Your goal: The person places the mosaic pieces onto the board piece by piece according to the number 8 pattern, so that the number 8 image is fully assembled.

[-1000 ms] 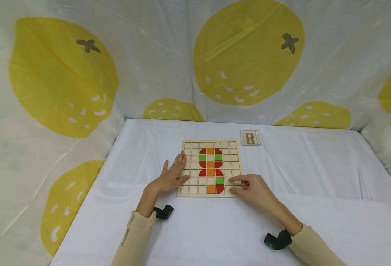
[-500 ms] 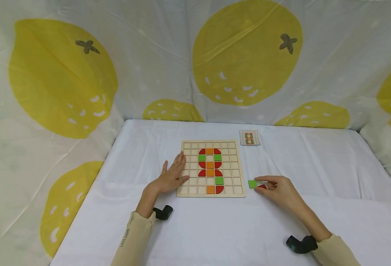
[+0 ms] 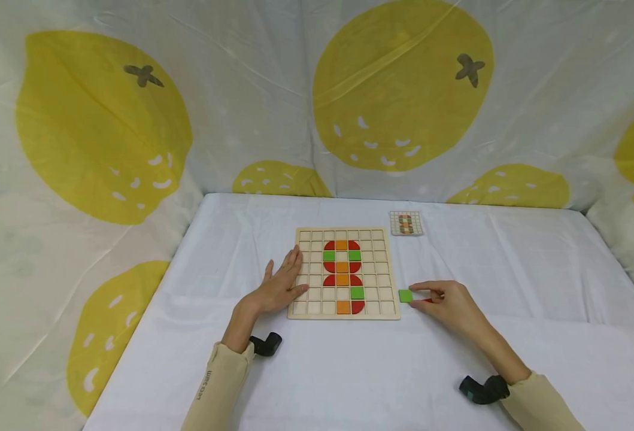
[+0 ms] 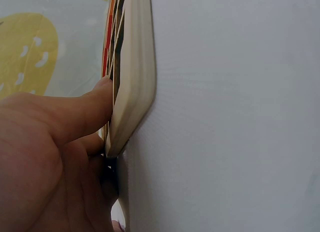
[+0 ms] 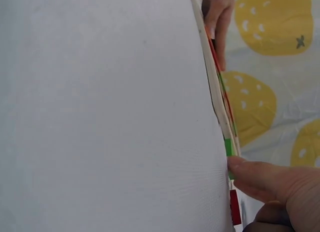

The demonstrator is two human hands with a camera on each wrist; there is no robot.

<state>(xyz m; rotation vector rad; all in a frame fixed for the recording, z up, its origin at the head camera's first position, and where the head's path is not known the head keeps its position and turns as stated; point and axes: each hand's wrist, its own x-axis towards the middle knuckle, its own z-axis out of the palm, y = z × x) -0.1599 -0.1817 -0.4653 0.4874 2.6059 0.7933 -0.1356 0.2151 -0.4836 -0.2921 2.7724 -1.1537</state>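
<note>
A wooden grid board lies on the white cloth. It bears several red rounded tiles, green square tiles and orange square tiles in a figure down its middle. My left hand rests spread along the board's left edge, and its thumb overlaps the rim in the left wrist view. Just beyond the right edge, my right hand pinches a loose green square tile between thumb and index finger. A loose red piece lies under that hand, mostly hidden in the head view.
Behind the board to the right lies a small pattern card with a similar figure in a grid. A lemon-print curtain hangs behind the table. Black wrist mounts sit at both sleeves.
My right hand has moved off the board's right side to the loose tiles and taken hold of the green one, which has shifted slightly left. The left hand stays put.
</note>
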